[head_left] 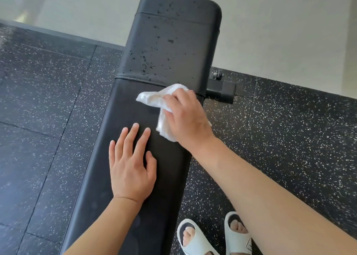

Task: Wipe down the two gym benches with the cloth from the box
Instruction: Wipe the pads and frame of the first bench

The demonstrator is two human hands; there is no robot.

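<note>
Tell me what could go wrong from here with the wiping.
The droplets on the far pad of the bench lie beyond the cloth, so that section could get skipped. The right hand holds the cloth bunched, so it may smear rather than dry. The left hand pressed flat may leave prints.

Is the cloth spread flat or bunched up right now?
Bunched: the white cloth lies crumpled in folds under the right hand on the bench.

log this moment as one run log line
right hand presses cloth on bench | left hand flat on bench | droplets ahead
</note>
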